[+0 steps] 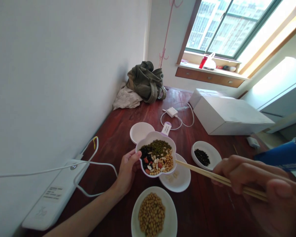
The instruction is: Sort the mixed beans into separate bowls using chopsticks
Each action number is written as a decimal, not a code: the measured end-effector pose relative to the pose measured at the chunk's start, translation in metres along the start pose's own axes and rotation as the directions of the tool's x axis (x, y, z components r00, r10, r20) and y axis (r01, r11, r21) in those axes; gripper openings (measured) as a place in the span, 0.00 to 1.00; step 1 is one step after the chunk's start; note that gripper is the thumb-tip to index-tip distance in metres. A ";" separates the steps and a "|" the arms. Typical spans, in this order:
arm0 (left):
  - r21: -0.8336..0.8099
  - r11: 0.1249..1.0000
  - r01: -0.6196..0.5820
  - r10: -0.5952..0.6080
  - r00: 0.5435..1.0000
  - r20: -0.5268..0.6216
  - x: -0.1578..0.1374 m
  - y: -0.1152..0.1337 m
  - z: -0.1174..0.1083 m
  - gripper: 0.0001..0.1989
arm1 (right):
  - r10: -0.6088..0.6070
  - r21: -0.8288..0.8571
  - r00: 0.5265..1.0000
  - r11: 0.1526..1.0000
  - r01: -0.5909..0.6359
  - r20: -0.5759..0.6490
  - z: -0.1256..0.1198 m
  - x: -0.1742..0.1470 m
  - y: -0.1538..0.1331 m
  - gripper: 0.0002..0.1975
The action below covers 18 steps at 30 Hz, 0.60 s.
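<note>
My left hand [128, 166] grips the rim of a flower-shaped bowl [138, 144] with a short labelled handle. Inside it lie green mung beans, black beans, soybeans, peanuts and some red pieces. In my right hand [259, 184] is a pair of chopsticks [202, 171], their tips at the bowl's right edge with nothing visible between them. Partly under the bowl stands a white dish [184, 182] with a few pale flat pieces. Nearest to me is an oval dish of soybeans [151, 212]. A white bowl with black beans [201, 157] is beside my right hand.
Behind the flower-shaped bowl sits a white dish [140, 130]. A power strip [49, 200] with cables lies along the left wall. Farther back are a white charger [172, 112], a white box [232, 113] and a green bag [146, 80]. A blue object [278, 154] stands at right.
</note>
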<state>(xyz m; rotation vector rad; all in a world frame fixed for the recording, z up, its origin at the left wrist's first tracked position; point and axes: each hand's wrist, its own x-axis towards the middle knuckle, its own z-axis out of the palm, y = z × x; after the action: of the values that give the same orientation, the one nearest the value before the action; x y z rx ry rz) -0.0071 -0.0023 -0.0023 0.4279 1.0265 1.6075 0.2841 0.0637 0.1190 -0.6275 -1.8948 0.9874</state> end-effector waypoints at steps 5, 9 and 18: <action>0.005 1.000 -0.012 0.012 1.000 0.009 0.001 -0.002 -0.001 0.29 | 0.003 0.147 0.993 0.989 -0.020 0.117 0.041 0.014 0.006 0.33; 0.016 1.000 -0.010 0.010 1.000 0.002 0.000 -0.001 0.000 0.28 | 0.069 0.158 0.979 0.982 -0.100 0.191 0.066 0.034 0.014 0.36; 0.021 1.000 -0.020 0.020 1.000 0.005 0.000 -0.001 0.000 0.26 | 0.123 0.265 0.983 0.952 -0.156 0.136 0.086 0.040 0.024 0.35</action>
<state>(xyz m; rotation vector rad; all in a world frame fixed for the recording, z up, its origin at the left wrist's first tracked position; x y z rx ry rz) -0.0063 -0.0029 -0.0035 0.4568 1.0394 1.6138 0.1906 0.0737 0.0925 -0.5541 -1.7874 1.3785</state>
